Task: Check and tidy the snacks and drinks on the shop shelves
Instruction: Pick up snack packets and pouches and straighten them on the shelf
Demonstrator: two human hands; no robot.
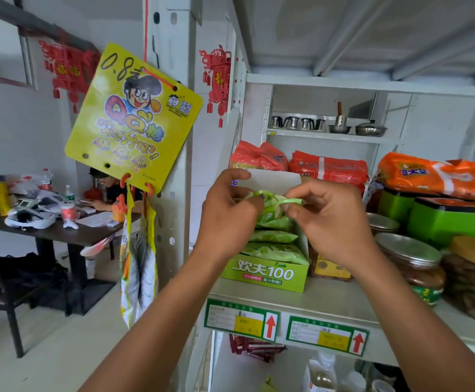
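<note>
A green display box point(264, 274) stands open at the left end of the shelf point(332, 304), with several green candy packets stacked in it. Its white lid flap point(276, 181) points up behind my hands. Above the box, my left hand point(228, 213) and my right hand point(332, 219) both pinch one green candy packet point(273, 203), one at each end. The packet is partly hidden by my fingers.
Right of the box stand a yellow box point(331, 268), lidded jars point(417, 264) and green tins point(440, 222). Red and orange noodle packs point(326, 168) lie behind. A yellow candy sign point(134, 120) with hanging packets hangs on the post. At left a person sits at a cluttered table point(58, 230).
</note>
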